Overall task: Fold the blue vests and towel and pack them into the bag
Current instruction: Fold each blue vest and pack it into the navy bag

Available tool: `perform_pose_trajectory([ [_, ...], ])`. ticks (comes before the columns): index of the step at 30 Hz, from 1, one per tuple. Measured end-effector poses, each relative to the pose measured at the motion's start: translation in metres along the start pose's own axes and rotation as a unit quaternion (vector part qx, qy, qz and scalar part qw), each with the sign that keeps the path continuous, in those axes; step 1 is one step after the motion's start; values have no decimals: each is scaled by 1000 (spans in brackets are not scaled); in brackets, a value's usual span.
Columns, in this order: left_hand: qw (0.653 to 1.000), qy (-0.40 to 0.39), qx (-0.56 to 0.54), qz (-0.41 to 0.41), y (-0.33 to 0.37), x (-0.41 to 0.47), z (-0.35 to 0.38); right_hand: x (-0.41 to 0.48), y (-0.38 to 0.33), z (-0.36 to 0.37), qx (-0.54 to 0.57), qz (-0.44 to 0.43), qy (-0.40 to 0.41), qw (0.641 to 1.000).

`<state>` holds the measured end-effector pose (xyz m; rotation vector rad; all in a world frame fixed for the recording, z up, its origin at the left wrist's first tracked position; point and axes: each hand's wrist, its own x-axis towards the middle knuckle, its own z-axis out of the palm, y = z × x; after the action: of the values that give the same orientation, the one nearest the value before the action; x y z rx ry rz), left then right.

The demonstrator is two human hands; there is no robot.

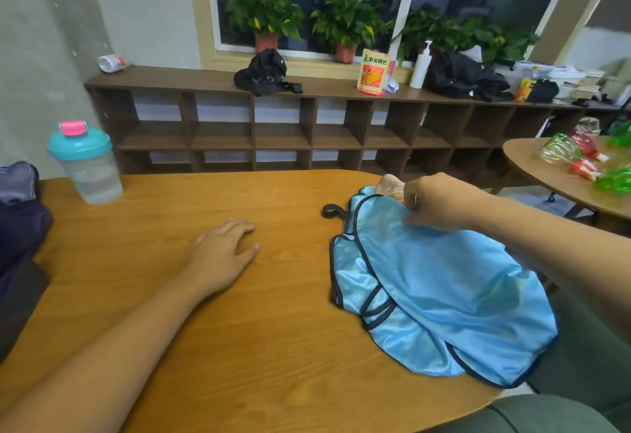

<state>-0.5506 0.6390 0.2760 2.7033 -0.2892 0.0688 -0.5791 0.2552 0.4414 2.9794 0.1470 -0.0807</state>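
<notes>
A heap of shiny light-blue vests (440, 292) with dark trim lies bunched on the right side of the wooden table (239, 330). My right hand (433, 204) pinches the fabric at the heap's far edge. A beige towel (389, 185) peeks out just behind that hand, mostly hidden by the hand and the vests. A short black strap loop (333, 211) sticks out to the left of the heap. My left hand (223, 251) rests flat on the bare wood, fingers straight, well left of the vests. A dark bag (17, 224) sits at the table's left edge.
A clear shaker bottle (85, 163) with a teal lid stands at the table's far left. A second table (563, 176) at the right carries green and red plastic bottles. A low brown shelf (273, 125) with bags and potted plants runs under the window.
</notes>
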Motion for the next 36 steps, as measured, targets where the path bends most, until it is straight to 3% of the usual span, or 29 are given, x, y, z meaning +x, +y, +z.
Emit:
perform_pose_trajectory([
  [4, 1000, 3, -14, 1, 1, -3, -3, -2, 2, -16, 29, -29, -4, 999],
  [10, 999, -7, -36, -9, 4, -6, -11, -21, -12, -85, 182, -84, 19, 980],
  [14, 994, 1, -109, -14, 5, -8, -17, -27, -39, -127, 250, -124, 40, 960],
  [18, 971, 30, -235, -46, -9, -6, -21, -13, -77, -151, 269, -171, 100, 943],
  [21, 929, 73, -355, -70, -17, -4, -26, 7, -109, -162, 270, -192, 152, 931],
  [24, 910, 117, -390, -81, -24, -4, -35, 32, -139, -163, 276, -197, 183, 923],
  [30, 851, 245, -437, -157, -57, 1, -42, 77, -179, -119, 280, -173, 157, 931],
  [33, 847, 292, -407, -179, -55, -4, -50, 85, -179, -89, 275, -168, 84, 943],
  [36, 862, 288, -386, -161, -50, -3, -47, 83, -171, -65, 253, -170, 25, 952],
])
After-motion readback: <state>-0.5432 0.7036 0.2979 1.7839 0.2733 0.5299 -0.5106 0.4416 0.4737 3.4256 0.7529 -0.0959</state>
